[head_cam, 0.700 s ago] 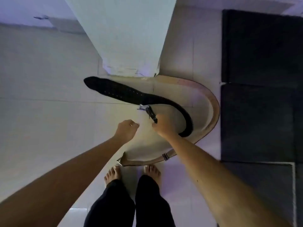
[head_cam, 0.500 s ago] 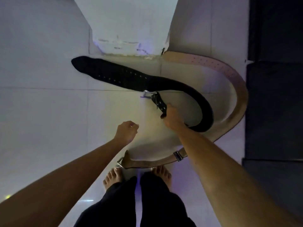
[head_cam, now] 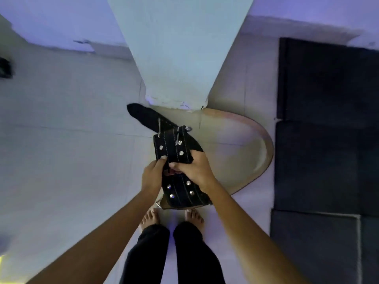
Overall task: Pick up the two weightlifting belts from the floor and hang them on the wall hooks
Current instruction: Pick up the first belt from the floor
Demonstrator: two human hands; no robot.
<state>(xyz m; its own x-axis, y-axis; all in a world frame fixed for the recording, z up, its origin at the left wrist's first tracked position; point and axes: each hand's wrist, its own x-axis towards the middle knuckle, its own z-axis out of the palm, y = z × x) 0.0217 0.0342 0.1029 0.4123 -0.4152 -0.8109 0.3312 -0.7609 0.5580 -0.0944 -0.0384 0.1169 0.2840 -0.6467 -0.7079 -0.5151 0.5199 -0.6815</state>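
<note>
The black weightlifting belt (head_cam: 174,148), studded with silver rivets, is lifted off the floor in front of me. My left hand (head_cam: 152,175) grips its left edge and my right hand (head_cam: 194,169) grips its right side, both near the buckle end. Its tapered tail (head_cam: 141,113) trails toward the pillar base. The tan leather belt (head_cam: 264,148) lies curved on the floor tiles to the right, partly hidden under the black belt and my hands. No wall hooks are in view.
A pale square pillar (head_cam: 178,48) rises straight ahead, its base touching the belts. Dark rubber floor mats (head_cam: 328,119) cover the right side. My bare feet (head_cam: 172,218) stand just behind the tan belt's buckle end. Light tiled floor (head_cam: 61,150) spreads left.
My right hand has raised the black belt's buckle end off the floor. My left hand, a loose fist before, has closed on the belt too. The view has pulled back upward.
</note>
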